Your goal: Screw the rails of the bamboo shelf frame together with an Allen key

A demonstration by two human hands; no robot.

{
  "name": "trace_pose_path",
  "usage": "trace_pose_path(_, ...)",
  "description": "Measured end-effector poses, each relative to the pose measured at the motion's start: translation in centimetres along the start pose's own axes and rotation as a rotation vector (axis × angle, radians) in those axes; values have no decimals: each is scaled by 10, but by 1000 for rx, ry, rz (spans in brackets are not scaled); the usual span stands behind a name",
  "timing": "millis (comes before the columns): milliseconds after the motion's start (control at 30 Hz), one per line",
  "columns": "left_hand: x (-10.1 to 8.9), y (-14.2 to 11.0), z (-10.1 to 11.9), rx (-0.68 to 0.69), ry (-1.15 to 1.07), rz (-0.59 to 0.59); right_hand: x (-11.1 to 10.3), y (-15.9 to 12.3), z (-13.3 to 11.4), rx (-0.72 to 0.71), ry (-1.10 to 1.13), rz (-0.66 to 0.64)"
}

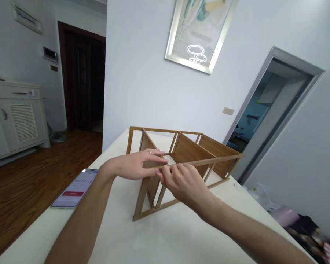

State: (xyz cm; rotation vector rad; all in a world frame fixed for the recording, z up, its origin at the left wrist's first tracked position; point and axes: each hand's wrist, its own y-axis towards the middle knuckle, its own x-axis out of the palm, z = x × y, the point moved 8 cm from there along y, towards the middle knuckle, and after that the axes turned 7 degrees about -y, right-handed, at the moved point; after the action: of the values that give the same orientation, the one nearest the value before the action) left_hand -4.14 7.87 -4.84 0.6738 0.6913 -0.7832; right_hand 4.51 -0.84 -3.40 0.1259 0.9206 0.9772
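Observation:
A wooden shelf rack (192, 146) with several brown panels lies on its side on the white table (159, 238). My left hand (134, 165) reaches in from the left with its fingers stretched out over the rack's near upper rail. A ring is on one of its fingers. Beside it, touching near the thumb, my right hand (184, 183) is closed with curled fingers at the same joint of rail and panel. Whatever is pinched there is hidden by the fingers.
A phone (68, 194) showing a running timer lies at the table's left edge, beside my left forearm. The wall (143, 73) rises behind the table. Bags and cloth items (299, 223) are heaped low at the right. A white cabinet (16, 117) stands at far left.

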Motion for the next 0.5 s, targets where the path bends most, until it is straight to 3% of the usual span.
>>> trace_pose_path(100, 2, -3, -1, 12, 11, -66, 2, 3, 3, 6, 70, -13)
trace_pose_path(233, -1, -4, -1, 21, 9, -55, 12, 3, 9, 63, 38, -66)
trace_pose_path(500, 1, -2, -4, 33, -23, -51, 29, -14, 33, 414, 265, -110)
